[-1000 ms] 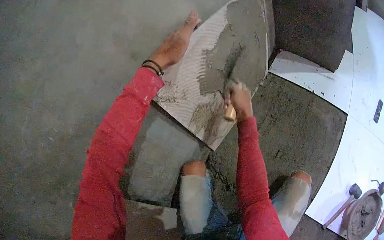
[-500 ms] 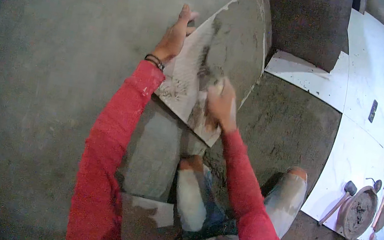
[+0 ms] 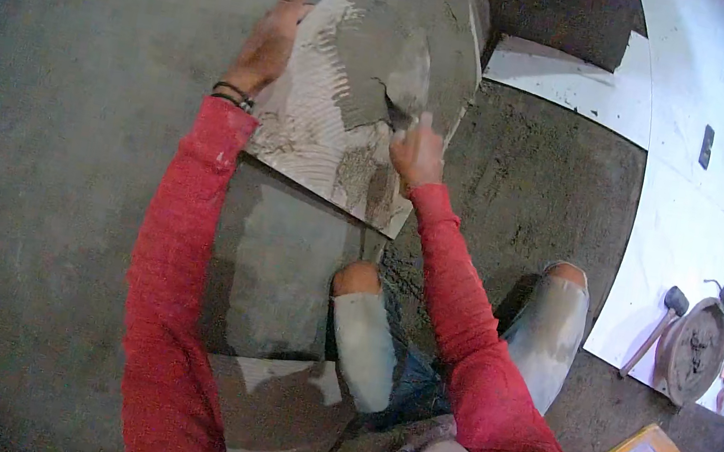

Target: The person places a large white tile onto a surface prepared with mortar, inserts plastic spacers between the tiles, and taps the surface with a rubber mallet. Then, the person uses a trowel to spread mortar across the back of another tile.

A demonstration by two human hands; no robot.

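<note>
Bare concrete floor [image 3: 63, 198] is spread across the left of the frame, and at upper centre a ribbed white tile [image 3: 288, 124] is seen half-coated in grey mortar [image 3: 364, 61]. Now the trowel [image 3: 411, 73]: its handle is gripped in the closed fingers of the right hand [image 3: 418, 152], much the nearer one. Its blade is pointed straight up-frame from those fingers, long axis near vertical, leaned slightly left, laid over the coating. By the left hand [image 3: 268, 41], the tile's upper-left edge is met; those fingers are partly blurred, and whether that edge is pinched cannot be told.
</note>
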